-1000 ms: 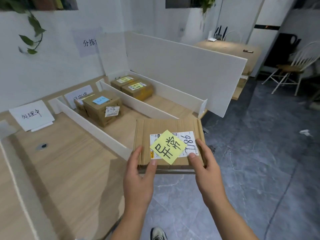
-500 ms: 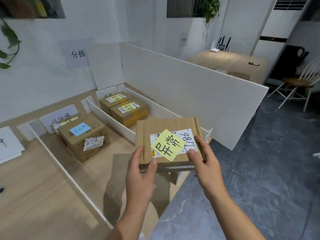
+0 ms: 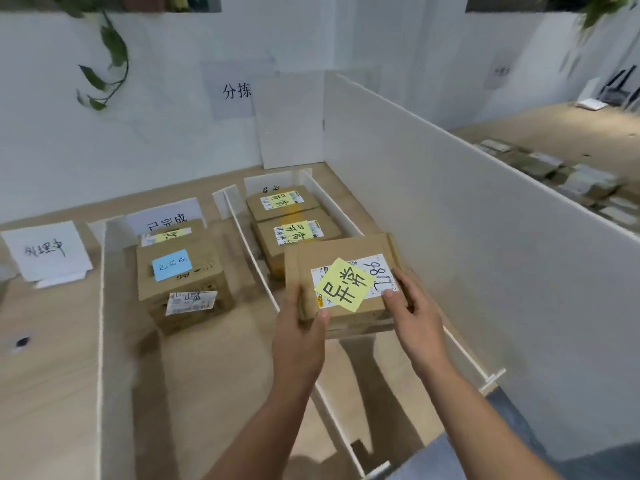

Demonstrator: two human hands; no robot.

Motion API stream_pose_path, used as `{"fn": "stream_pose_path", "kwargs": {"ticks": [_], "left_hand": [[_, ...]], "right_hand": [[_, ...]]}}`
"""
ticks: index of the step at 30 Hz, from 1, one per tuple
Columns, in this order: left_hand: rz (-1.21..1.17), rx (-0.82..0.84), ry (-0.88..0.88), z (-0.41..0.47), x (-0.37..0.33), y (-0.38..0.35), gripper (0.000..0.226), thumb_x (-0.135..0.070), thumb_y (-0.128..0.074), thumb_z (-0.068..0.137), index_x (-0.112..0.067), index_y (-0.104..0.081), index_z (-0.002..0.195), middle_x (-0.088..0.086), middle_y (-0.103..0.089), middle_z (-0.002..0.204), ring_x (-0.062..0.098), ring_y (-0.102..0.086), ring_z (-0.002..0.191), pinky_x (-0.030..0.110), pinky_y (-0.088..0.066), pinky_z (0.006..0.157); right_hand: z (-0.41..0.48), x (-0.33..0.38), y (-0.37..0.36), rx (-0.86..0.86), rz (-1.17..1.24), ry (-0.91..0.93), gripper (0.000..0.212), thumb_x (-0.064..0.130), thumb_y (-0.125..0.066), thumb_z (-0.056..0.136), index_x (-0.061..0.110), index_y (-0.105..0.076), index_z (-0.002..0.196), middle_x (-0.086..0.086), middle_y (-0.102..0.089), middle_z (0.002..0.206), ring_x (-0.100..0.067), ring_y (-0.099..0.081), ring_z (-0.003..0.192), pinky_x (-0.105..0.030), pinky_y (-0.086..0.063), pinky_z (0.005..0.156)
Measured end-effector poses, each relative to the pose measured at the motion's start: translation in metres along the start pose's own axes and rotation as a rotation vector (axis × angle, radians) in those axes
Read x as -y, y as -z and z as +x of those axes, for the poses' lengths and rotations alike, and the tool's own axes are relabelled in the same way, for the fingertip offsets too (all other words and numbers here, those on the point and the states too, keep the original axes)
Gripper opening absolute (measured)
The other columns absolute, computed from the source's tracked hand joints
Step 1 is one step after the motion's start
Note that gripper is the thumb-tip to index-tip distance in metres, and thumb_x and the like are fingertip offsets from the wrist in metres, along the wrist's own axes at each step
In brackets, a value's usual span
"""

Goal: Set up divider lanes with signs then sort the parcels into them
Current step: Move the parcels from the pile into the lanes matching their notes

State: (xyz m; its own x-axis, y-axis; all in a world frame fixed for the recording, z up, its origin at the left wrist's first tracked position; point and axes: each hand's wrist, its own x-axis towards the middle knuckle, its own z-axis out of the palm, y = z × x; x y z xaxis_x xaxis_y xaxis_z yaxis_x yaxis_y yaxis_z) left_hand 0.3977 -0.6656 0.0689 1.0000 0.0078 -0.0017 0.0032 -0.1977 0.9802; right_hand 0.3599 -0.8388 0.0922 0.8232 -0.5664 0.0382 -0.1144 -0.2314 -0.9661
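A flat cardboard parcel [image 3: 346,251] with a white label and a yellow note hangs above the right lane. My left hand [image 3: 301,336] grips its near left corner, my right hand [image 3: 414,320] its near right edge. Two parcels with yellow notes [image 3: 282,202] [image 3: 298,233] lie further back in that lane. The middle lane holds a parcel with a blue note [image 3: 180,271] and another [image 3: 166,233] behind it. White divider strips [image 3: 258,268] [image 3: 102,306] [image 3: 460,351] separate the lanes. Paper signs [image 3: 164,218] [image 3: 45,251] stand at the lane heads.
A tall white board [image 3: 485,244] walls off the right side of the table. A paper sign [image 3: 235,90] hangs on the back wall beside a plant [image 3: 110,53]. More parcels [image 3: 571,178] lie on a second table beyond the board. Grey floor shows at lower right.
The parcel, held in both hands, has come forward over the table and now sits above the right lane, close to the nearer yellow-note parcel. My view has moved closer and turned left.
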Motion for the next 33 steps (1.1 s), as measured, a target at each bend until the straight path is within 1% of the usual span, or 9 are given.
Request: {"fn": "stream_pose_path", "kwargs": {"ticks": [3, 5, 9, 11, 15, 20, 27, 29, 33], "left_hand": [[0.032, -0.055, 0.056, 0.026, 0.000, -0.028, 0.066, -0.034, -0.069, 0.093, -0.039, -0.039, 0.151, -0.013, -0.059, 0.134, 0.011, -0.061, 0.114, 0.035, -0.051, 0.098], [0.043, -0.098, 0.108, 0.043, 0.003, -0.043, 0.065, -0.032, -0.067, 0.094, -0.039, -0.038, 0.151, -0.013, -0.058, 0.134, 0.011, -0.059, 0.114, 0.029, -0.049, 0.096], [0.140, -0.142, 0.172, 0.069, 0.018, -0.061, 0.068, -0.034, -0.065, 0.096, -0.033, -0.032, 0.155, -0.007, -0.046, 0.151, 0.017, -0.047, 0.134, 0.039, -0.039, 0.114], [0.165, -0.162, 0.214, 0.079, 0.026, -0.066, 0.069, -0.033, -0.065, 0.095, -0.031, -0.032, 0.156, -0.007, -0.043, 0.152, 0.016, -0.043, 0.137, 0.036, -0.035, 0.115], [0.176, -0.180, 0.263, 0.095, 0.045, -0.075, 0.069, -0.034, -0.067, 0.093, -0.034, -0.033, 0.154, -0.006, -0.044, 0.153, 0.016, -0.046, 0.135, 0.043, -0.040, 0.114], [0.215, -0.185, 0.318, 0.110, 0.060, -0.083, 0.071, -0.034, -0.066, 0.095, -0.031, -0.032, 0.156, -0.004, -0.042, 0.155, 0.018, -0.042, 0.139, 0.043, -0.037, 0.116], [0.229, -0.169, 0.353, 0.119, 0.080, -0.087, 0.070, -0.035, -0.063, 0.097, -0.033, -0.027, 0.157, -0.005, -0.036, 0.159, 0.020, -0.038, 0.143, 0.046, -0.036, 0.117], [0.241, -0.158, 0.355, 0.122, 0.083, -0.086, 0.070, -0.036, -0.062, 0.097, -0.033, -0.026, 0.157, -0.004, -0.035, 0.160, 0.021, -0.037, 0.144, 0.047, -0.037, 0.117], [0.280, -0.147, 0.347, 0.133, 0.082, -0.085, 0.069, -0.034, -0.061, 0.098, -0.028, -0.026, 0.158, -0.001, -0.035, 0.159, 0.021, -0.036, 0.143, 0.042, -0.035, 0.117]], "right_hand": [[0.052, -0.013, -0.004, 0.088, -0.007, -0.057, 0.040, 0.031, -0.059, 0.098, 0.040, -0.057, 0.137, 0.020, -0.058, 0.136, -0.007, -0.052, 0.127, -0.035, -0.045, 0.108], [0.082, -0.023, -0.010, 0.154, -0.018, -0.094, 0.040, 0.036, -0.061, 0.096, 0.043, -0.057, 0.135, 0.021, -0.060, 0.133, -0.008, -0.055, 0.124, -0.038, -0.047, 0.106], [0.123, -0.048, -0.027, 0.249, -0.057, -0.134, 0.048, 0.052, -0.060, 0.084, 0.049, -0.055, 0.132, 0.021, -0.061, 0.132, -0.008, -0.057, 0.122, -0.042, -0.047, 0.106], [0.136, -0.060, -0.034, 0.301, -0.080, -0.151, 0.051, 0.057, -0.058, 0.080, 0.054, -0.052, 0.131, 0.022, -0.061, 0.132, -0.008, -0.058, 0.121, -0.043, -0.048, 0.106], [0.151, -0.074, -0.043, 0.356, -0.101, -0.183, 0.043, 0.041, -0.061, 0.096, 0.047, -0.051, 0.137, 0.015, -0.061, 0.135, -0.013, -0.057, 0.121, -0.043, -0.047, 0.107], [0.165, -0.088, -0.054, 0.371, -0.118, -0.234, 0.045, 0.036, -0.062, 0.097, 0.042, -0.051, 0.140, 0.013, -0.059, 0.136, -0.016, -0.055, 0.125, -0.044, -0.045, 0.108], [0.179, -0.113, -0.068, 0.425, -0.155, -0.231, 0.038, 0.052, -0.060, 0.088, 0.073, -0.045, 0.116, 0.022, -0.065, 0.123, -0.015, -0.063, 0.113, -0.049, -0.055, 0.095], [0.180, -0.114, -0.069, 0.436, -0.161, -0.202, 0.039, 0.054, -0.058, 0.088, 0.071, -0.044, 0.120, 0.021, -0.064, 0.127, -0.015, -0.061, 0.117, -0.049, -0.054, 0.097], [0.184, -0.107, -0.074, 0.428, -0.172, -0.170, 0.044, 0.044, -0.057, 0.097, 0.051, -0.045, 0.138, 0.016, -0.058, 0.138, -0.016, -0.053, 0.127, -0.048, -0.047, 0.106]]}}
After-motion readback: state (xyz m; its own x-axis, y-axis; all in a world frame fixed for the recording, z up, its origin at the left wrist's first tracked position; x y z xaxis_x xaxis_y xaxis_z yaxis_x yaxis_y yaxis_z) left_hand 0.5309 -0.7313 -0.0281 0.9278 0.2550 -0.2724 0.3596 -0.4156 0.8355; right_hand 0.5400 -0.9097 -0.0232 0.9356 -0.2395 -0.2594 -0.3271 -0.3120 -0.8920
